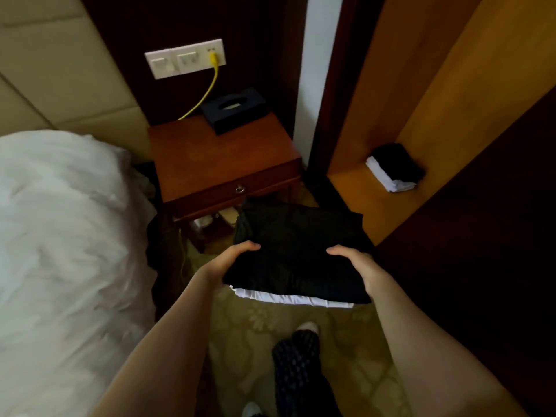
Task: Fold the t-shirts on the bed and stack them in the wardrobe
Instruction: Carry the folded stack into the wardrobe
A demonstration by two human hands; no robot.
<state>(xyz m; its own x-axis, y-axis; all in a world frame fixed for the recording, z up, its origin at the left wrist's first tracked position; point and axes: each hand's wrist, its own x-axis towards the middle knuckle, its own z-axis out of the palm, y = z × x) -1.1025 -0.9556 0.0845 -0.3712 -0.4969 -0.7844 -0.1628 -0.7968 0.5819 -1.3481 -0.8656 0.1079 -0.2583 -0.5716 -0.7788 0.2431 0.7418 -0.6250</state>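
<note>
Head view, looking down at a person standing on patterned carpet [261,320] between the bed [60,221] on the left and the open wardrobe [436,85] on the right. The left hand [237,257] and right hand [358,263] grip opposite sides of a held stack of 2 folded garments. A black t-shirt [294,251] lies on top and a white t-shirt [285,297] beneath, of which only the near edge shows. Each thumb lies over the black cloth; the fingers pass under the stack and are hidden. The stack is carried roughly level in the air, clear of bed and furniture, its long axis running from hand to hand across the body. The wardrobe shelf [361,206] lies ahead and to the right of the stack, so the right hand is the nearer one and would probably lead the move. On that shelf 1 shelved pile [394,167] rests toward the back, close to the side wall, dark cloth over white; how many garments it holds cannot be told. Bare board lies between that pile and the shelf's front edge. Judged from this, these 2 garments are folded and placing is not yet done, whether onto the pile or beside it. A nightstand [216,158] straight ahead carries a tissue box [233,109], with a yellow cable [207,88] running down from the wall panel [185,58].
</note>
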